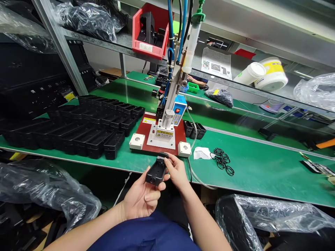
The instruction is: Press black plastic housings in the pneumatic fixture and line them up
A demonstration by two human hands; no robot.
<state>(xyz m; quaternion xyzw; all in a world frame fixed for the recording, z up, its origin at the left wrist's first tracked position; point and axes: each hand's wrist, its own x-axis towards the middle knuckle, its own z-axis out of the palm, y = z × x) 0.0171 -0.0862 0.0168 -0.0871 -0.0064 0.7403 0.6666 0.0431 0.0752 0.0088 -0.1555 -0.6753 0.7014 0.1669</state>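
A black plastic housing [157, 170], open on top like a shallow tray, is held tilted in front of the bench edge. My left hand [142, 197] grips its near end from below, palm up, with the fingers curled beneath. At its far right end my right hand [177, 170] pinches the rim between thumb and fingers. Just beyond the hands stands a small press [167, 120] on a dark red base, with a white button box [137, 141] at the left corner and another white button box [185, 149] at the right.
Rows of black housings [91, 139] cover the left of the green bench [248, 167]. Black rubber rings [222, 160] and a white paper scrap [202, 153] lie right of the press. A red bin [149, 45] and white tubs [272, 75] sit on the shelf. Plastic-covered boxes [274, 216] flank me below.
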